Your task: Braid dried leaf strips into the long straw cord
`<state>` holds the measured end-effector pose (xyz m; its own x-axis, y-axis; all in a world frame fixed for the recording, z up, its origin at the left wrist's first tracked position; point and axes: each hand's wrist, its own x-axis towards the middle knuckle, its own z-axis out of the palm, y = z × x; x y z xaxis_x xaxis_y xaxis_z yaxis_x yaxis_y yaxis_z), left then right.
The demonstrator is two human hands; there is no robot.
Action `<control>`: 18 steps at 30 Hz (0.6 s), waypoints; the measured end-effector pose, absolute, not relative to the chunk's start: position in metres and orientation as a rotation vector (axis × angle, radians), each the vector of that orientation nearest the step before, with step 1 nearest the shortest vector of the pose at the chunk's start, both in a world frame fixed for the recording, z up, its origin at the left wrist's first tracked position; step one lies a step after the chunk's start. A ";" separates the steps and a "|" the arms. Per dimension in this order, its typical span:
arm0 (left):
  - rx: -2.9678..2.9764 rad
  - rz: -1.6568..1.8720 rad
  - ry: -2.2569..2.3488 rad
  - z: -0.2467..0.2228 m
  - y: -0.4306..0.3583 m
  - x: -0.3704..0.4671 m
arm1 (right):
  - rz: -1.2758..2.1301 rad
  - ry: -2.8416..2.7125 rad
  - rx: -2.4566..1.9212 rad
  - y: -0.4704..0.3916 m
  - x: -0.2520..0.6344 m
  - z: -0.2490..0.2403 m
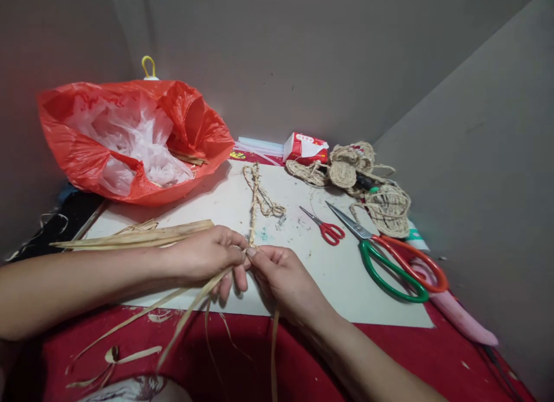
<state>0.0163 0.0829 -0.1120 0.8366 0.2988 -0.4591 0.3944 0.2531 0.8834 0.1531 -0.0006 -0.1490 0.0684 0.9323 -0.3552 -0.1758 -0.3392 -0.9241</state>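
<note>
Pinching the straw-coloured braid (253, 214) at its lower end, left hand (210, 255) and right hand (285, 275) meet (loose strands (189, 314) trailing) above the white board (346, 295).

Dim, flat light left the wall (268, 62) grey and the board (320, 286) palest. The bag (86, 171) showed glossy glints above a soft shadow; the cloth (242, 356) sank into darkness, and the lower strips (187, 321) looked slightly soft.

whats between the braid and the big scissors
In the head view, small red-handled scissors lie between the braid and the big scissors, plus dark specks on the white sheet.
</note>
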 end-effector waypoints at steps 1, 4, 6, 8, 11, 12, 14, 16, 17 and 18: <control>1.329 -0.058 0.623 -0.114 0.080 0.016 | 1.496 -0.783 -1.345 -0.002 0.152 -0.148; 1.387 -0.006 0.594 -0.122 0.071 0.013 | 1.608 -0.633 -1.226 -0.004 0.148 -0.144; 1.446 0.042 0.597 -0.127 0.067 0.013 | 1.632 -0.599 -1.189 -0.005 0.146 -0.143; 1.496 0.073 0.631 -0.129 0.062 0.013 | 1.615 -0.637 -1.195 -0.006 0.144 -0.143; 1.542 0.094 0.671 -0.128 0.057 0.013 | 1.589 -0.683 -1.211 -0.006 0.142 -0.145; 1.548 0.087 0.669 -0.125 0.057 0.013 | 1.590 -0.674 -1.208 -0.006 0.142 -0.145; 1.544 0.028 0.653 -0.119 0.060 0.012 | 1.593 -0.634 -1.202 -0.006 0.144 -0.145; 1.572 -0.023 0.664 -0.112 0.069 0.012 | 1.592 -0.606 -1.196 -0.006 0.146 -0.143; 1.605 0.008 0.697 -0.110 0.075 0.012 | 1.590 -0.602 -1.195 -0.005 0.148 -0.142; 1.649 0.094 0.742 -0.109 0.080 0.013 | 1.592 -0.606 -1.193 -0.005 0.150 -0.141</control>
